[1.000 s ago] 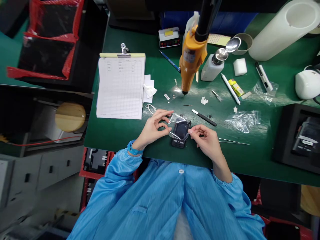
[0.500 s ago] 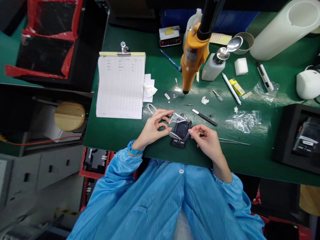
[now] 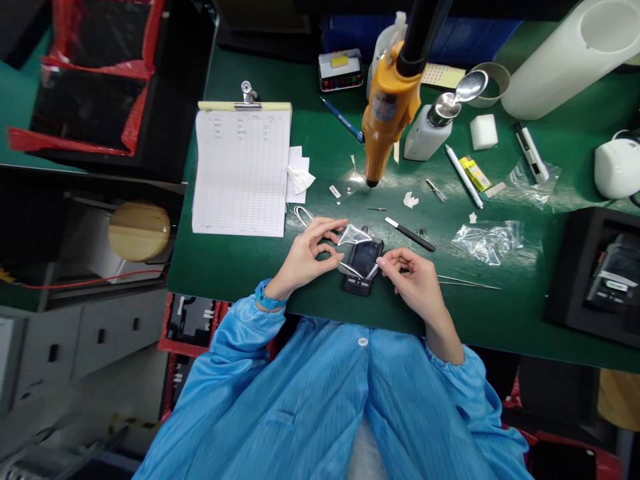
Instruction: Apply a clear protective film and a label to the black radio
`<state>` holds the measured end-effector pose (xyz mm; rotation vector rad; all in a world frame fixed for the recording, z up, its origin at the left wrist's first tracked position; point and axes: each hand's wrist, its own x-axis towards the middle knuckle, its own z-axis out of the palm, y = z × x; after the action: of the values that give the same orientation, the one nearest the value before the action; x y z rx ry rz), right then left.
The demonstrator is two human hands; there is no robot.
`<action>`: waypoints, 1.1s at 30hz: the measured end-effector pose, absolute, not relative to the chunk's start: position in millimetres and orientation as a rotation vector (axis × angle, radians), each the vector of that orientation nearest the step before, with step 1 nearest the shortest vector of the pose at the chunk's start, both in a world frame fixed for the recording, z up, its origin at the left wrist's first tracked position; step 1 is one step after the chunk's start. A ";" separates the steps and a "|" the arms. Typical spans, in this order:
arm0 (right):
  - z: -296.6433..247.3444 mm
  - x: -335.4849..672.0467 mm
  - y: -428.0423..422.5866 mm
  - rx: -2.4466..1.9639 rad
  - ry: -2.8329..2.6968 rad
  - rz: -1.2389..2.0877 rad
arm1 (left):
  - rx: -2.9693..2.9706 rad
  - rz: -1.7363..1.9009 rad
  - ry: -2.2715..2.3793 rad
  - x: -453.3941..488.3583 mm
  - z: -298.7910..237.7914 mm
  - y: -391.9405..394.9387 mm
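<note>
A small black handheld device (image 3: 361, 264) lies on the green mat (image 3: 235, 263) near its front edge. A clear plastic film (image 3: 353, 238) is stretched over the device. My left hand (image 3: 309, 252) pinches the film's left edge with thumb and fingers. My right hand (image 3: 413, 278) pinches the film's right edge beside the device. Both hands are closed on the film, one on each side.
An orange electric screwdriver (image 3: 386, 117) hangs above the mat behind the device. A clipboard with a form (image 3: 241, 170) lies at the left. A black-handled tool (image 3: 410, 235), tweezers (image 3: 467, 284), a dispenser bottle (image 3: 429, 130), plastic bags (image 3: 487, 240) and a black foam tray (image 3: 597, 273) sit to the right.
</note>
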<state>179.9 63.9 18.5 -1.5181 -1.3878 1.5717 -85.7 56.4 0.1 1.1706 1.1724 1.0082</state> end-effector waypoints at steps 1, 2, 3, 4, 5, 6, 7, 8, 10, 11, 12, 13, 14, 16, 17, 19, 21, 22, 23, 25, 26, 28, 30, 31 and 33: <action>18.1 180.0 63.7 -1.518 -1.387 1.570 | 1.171 1.014 1.169 -85.4 -0.2 56.4; 17.7 179.9 63.5 -1.518 -1.383 1.569 | 1.172 1.022 1.164 -85.1 -0.5 56.4; 17.5 179.8 63.4 -1.518 -1.377 1.567 | 1.173 1.030 1.159 -84.7 -0.7 56.4; 17.4 179.6 63.4 -1.518 -1.374 1.568 | 1.174 1.037 1.156 -84.3 -0.7 56.4; 17.3 179.5 63.5 -1.519 -1.373 1.567 | 1.176 1.042 1.155 -84.0 -0.6 56.4; 17.4 179.3 63.6 -1.519 -1.375 1.565 | 1.177 1.044 1.155 -83.7 -0.4 56.4; 17.5 179.2 63.7 -1.518 -1.380 1.563 | 1.177 1.043 1.155 -83.6 -0.2 56.3; 17.6 179.2 63.9 -1.515 -1.387 1.563 | 1.177 1.039 1.155 -83.6 0.0 56.2; 17.9 179.4 64.0 -1.511 -1.397 1.555 | 1.176 1.034 1.150 -83.8 0.4 56.1; 17.9 179.5 63.9 -1.511 -1.399 1.552 | 1.176 1.030 1.150 -84.1 0.5 56.1; 17.8 179.7 63.8 -1.511 -1.400 1.552 | 1.176 1.025 1.153 -84.4 0.5 56.1; 17.8 179.9 63.5 -1.513 -1.400 1.554 | 1.177 1.017 1.160 -84.8 0.5 56.1; 17.6 180.0 63.3 -1.515 -1.397 1.554 | 1.177 1.009 1.166 -85.1 0.4 56.2; 17.3 180.2 62.7 -1.518 -1.395 1.560 | 1.178 0.999 1.170 -85.6 0.3 56.3; 17.2 180.2 62.4 -1.519 -1.394 1.560 | 1.177 0.998 1.169 -85.7 0.3 56.4; 17.3 180.0 61.9 -1.520 -1.392 1.560 | 1.177 1.004 1.163 -85.6 0.4 56.4; 17.9 179.6 61.6 -1.521 -1.391 1.561 | 1.174 1.014 1.154 -85.3 1.0 56.2; 18.3 179.3 61.5 -1.521 -1.388 1.560 | 1.171 1.017 1.150 -85.1 1.4 56.1; 18.9 179.1 61.4 -1.522 -1.384 1.559 | 1.169 1.017 1.147 -85.0 1.8 56.0; 19.9 178.8 61.3 -1.524 -1.375 1.560 | 1.165 1.009 1.154 -84.8 2.3 55.7; 20.4 178.8 61.2 -1.524 -1.373 1.560 | 1.165 1.004 1.160 -84.8 2.4 55.6; 21.0 178.9 61.2 -1.525 -1.375 1.560 | 1.167 1.000 1.169 -84.8 2.0 55.3; 21.0 179.1 61.1 -1.523 -1.382 1.559 | 1.170 1.005 1.169 -84.8 1.3 55.1; 20.8 179.1 61.1 -1.521 -1.385 1.557 | 1.171 1.006 1.168 -84.9 1.0 55.0; 20.1 179.2 60.8 -1.521 -1.391 1.554 | 1.173 1.003 1.168 -85.0 0.7 54.8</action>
<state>179.2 60.8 20.1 -1.5211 -1.3908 1.5540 -85.0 54.8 0.7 1.1734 1.1676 1.0034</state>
